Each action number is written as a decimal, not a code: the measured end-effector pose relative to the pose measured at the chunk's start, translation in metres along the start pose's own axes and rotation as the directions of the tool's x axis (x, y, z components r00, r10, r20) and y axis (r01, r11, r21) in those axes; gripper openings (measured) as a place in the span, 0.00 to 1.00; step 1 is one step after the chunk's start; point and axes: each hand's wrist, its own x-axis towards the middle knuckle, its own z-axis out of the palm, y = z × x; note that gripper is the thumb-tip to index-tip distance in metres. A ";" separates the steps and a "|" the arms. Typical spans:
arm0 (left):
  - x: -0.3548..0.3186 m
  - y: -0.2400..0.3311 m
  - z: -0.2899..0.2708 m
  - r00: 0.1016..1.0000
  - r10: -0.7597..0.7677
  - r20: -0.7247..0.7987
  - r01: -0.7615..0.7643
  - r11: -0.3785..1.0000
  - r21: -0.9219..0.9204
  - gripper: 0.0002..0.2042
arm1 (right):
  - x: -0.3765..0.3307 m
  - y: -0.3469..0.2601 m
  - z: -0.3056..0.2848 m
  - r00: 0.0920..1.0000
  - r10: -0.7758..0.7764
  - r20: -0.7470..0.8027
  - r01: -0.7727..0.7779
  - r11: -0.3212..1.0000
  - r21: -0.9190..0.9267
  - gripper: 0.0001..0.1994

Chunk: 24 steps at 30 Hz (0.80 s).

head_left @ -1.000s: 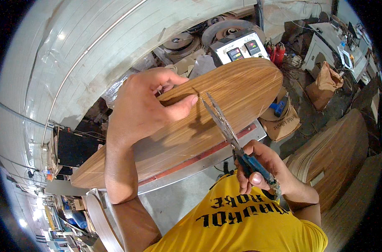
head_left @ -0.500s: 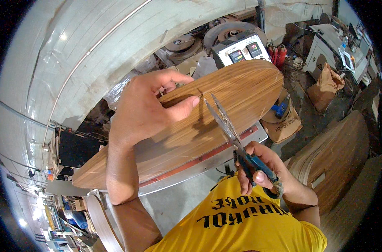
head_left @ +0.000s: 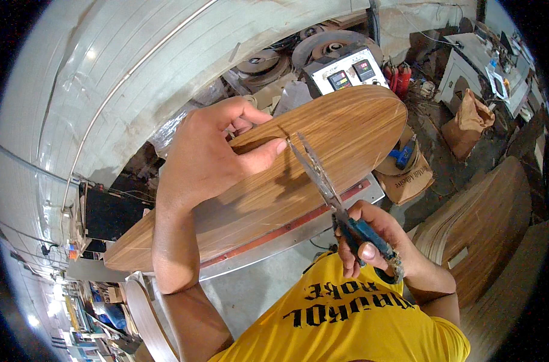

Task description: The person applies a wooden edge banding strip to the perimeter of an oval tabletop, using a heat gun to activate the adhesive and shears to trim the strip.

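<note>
Between hands: wooden board (head_left: 322, 163), left hand (head_left: 211, 154) gripping edge, right hand (head_left: 371, 238) clenching scissors (head_left: 328, 187)

A grey control box (head_left: 347, 72) with two small displays, red cylinders (head_left: 398, 78), a brown paper sack (head_left: 467, 123), stacked veneer sheets (head_left: 479, 223).

Left hand (head_left: 208, 151) raised, fingers curled in a pinch (thumb extended); right hand (head_left: 371, 238) fisted low

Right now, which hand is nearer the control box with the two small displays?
Left. The left hand grips the wooden board's far edge, just below the control box; the right hand holds scissors nearer the body.
</note>
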 end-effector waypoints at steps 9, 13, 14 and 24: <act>0.000 0.007 0.000 1.000 -0.016 0.000 0.016 1.000 0.025 0.13 | -0.001 -0.002 0.003 0.999 0.004 -0.034 -0.005 1.000 -0.028 0.29; -0.002 0.005 0.002 1.000 -0.012 -0.024 0.012 1.000 -0.012 0.13 | -0.003 -0.004 0.006 0.999 0.022 -0.038 -0.023 0.999 -0.036 0.28; -0.002 0.008 0.001 0.999 -0.027 -0.023 0.026 0.999 -0.025 0.13 | -0.004 -0.004 0.006 0.999 0.034 -0.043 -0.035 0.999 -0.038 0.27; -0.005 0.022 0.000 0.995 -0.099 -0.026 0.098 0.994 -0.046 0.14 | -0.005 -0.005 0.012 0.999 0.030 -0.040 -0.031 0.999 -0.035 0.25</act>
